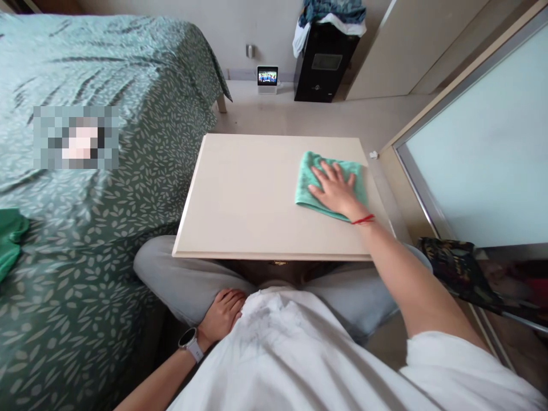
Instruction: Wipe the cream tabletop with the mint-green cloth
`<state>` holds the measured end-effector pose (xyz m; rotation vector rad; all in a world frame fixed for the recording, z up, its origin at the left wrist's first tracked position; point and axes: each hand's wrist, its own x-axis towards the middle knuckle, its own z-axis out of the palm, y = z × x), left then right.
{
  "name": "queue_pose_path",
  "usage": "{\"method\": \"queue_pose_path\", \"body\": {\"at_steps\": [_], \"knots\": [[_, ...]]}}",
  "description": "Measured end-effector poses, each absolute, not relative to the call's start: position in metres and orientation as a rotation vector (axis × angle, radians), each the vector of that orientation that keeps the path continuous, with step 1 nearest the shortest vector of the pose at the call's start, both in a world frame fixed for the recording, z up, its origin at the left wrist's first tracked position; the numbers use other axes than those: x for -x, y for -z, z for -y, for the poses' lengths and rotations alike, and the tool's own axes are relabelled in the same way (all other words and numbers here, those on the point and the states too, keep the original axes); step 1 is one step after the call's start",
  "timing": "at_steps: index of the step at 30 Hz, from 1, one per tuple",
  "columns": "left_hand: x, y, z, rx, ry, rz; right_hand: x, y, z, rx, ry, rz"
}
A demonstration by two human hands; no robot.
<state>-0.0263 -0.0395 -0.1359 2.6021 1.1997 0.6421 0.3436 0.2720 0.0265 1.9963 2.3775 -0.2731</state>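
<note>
A folded green cloth [306, 182] lies flat on the right part of a cream-coloured tabletop [244, 194]. My right hand [334, 187] presses down on it from above, palm down with the fingers spread. A red string circles that wrist. My left hand [222, 313] rests on my left thigh near the hem of my white shirt, its fingers stretched out and holding nothing. On the left wrist is a watch [188, 340] with a pale strap.
To the left stands a bed [141, 165] with a green leaf-patterned sheet and a green cloth piece [11, 237]. Behind the table are a small lit screen [268, 77] and a black cabinet [325, 68] topped with clothes. A frosted sliding door [479, 148] borders the right.
</note>
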Motion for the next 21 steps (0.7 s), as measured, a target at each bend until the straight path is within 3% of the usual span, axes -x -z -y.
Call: {"method": "queue_pose_path", "body": {"at_steps": [5,10,21], "knots": [[0.025,0.133,0.037,-2.619,-0.661,-1.2,-0.414,-0.008,-0.245,-2.438,0.159,-2.098],[0.025,0.135,0.037,-2.599,-0.665,-1.193,-0.376,-0.001,-0.217,-2.625,0.068,-1.994],[0.027,0.14,0.04,-2.602,-0.656,-1.193,-0.137,-0.034,-0.216,-1.68,0.359,-2.7]]}}
